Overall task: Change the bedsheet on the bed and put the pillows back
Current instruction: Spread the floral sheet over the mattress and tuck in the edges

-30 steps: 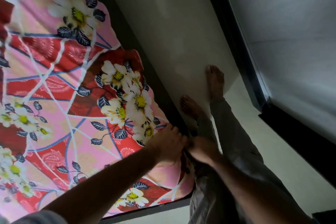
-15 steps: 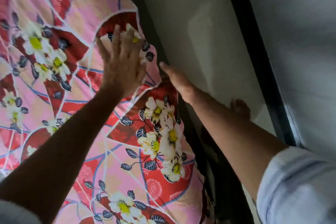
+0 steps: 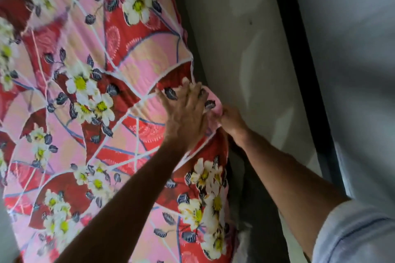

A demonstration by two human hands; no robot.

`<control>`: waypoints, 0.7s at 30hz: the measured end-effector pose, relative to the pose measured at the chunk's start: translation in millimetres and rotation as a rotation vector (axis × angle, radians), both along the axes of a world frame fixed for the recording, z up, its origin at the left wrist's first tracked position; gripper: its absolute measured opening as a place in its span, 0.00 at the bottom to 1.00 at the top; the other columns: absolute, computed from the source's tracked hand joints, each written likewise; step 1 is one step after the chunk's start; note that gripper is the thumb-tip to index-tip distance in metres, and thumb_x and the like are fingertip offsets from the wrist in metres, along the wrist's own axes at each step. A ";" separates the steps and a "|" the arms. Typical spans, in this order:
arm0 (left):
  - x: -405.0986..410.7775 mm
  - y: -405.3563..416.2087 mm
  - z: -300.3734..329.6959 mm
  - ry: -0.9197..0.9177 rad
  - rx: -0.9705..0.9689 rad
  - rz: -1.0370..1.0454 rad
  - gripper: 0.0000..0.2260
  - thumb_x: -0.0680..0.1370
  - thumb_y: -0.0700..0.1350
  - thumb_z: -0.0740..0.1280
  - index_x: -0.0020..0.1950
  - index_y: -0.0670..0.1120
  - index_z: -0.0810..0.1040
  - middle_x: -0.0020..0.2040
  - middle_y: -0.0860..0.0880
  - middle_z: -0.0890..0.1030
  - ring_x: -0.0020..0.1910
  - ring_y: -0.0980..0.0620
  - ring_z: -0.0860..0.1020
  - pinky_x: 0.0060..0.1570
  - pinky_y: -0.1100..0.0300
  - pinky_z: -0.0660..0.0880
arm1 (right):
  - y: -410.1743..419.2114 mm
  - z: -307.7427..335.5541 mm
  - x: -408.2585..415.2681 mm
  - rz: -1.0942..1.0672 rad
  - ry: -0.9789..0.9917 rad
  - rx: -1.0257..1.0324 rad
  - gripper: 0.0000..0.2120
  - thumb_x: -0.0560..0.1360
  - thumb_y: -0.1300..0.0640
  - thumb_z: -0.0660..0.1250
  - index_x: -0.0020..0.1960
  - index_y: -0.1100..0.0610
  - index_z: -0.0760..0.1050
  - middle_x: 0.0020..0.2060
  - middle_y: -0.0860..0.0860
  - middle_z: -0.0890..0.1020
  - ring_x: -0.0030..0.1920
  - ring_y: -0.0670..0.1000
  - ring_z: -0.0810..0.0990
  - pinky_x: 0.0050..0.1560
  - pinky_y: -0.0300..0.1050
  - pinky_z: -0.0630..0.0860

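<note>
Both hands moved along the bedsheet (image 3: 89, 113) edge, right hand (image 3: 232, 118) pinching it.

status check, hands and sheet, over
Left hand flat, fingers spread, pressing the floral bedsheet at the bed's edge. Right hand pinching the sheet's edge at the side. No pillows in view. Nothing in the way.

Bare forearms; pale blue-grey sleeve (image 3: 350, 239) with a darker seam line, at the right elbow
</note>
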State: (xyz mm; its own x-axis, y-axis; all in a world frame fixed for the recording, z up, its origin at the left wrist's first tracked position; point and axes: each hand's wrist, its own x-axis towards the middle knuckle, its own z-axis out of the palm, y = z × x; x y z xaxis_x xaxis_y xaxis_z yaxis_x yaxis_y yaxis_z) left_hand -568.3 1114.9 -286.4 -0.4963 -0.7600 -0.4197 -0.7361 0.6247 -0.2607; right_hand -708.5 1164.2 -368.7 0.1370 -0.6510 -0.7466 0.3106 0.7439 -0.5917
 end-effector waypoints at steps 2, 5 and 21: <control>-1.9 -7.2 1.1 0.115 -0.017 0.039 0.25 0.83 0.58 0.51 0.79 0.51 0.66 0.82 0.47 0.61 0.81 0.42 0.56 0.70 0.22 0.48 | -10.0 2.5 -0.5 0.066 -0.108 0.160 0.12 0.76 0.45 0.71 0.56 0.49 0.80 0.52 0.49 0.86 0.57 0.52 0.83 0.58 0.50 0.77; 10.7 -26.5 14.5 0.386 -0.080 0.043 0.24 0.82 0.54 0.56 0.77 0.49 0.70 0.79 0.46 0.66 0.79 0.44 0.62 0.69 0.30 0.60 | -42.2 4.6 -7.5 0.043 -0.255 0.229 0.20 0.77 0.38 0.65 0.63 0.49 0.79 0.54 0.49 0.85 0.56 0.51 0.82 0.56 0.48 0.76; 54.8 -177.5 8.8 0.458 -0.064 0.109 0.29 0.84 0.57 0.52 0.82 0.45 0.60 0.83 0.41 0.56 0.82 0.36 0.51 0.74 0.27 0.50 | -244.4 -1.5 -30.5 -0.138 -0.111 -0.151 0.12 0.79 0.56 0.69 0.57 0.63 0.79 0.46 0.53 0.87 0.45 0.50 0.86 0.47 0.43 0.80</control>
State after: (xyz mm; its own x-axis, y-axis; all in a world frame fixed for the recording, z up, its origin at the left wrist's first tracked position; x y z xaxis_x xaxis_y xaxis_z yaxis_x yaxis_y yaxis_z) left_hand -513.5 937.4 -277.6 -0.5349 -0.8353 -0.1272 -0.8449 0.5303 0.0704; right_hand -739.0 919.7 -370.2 0.1144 -0.7724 -0.6248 0.4730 0.5954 -0.6495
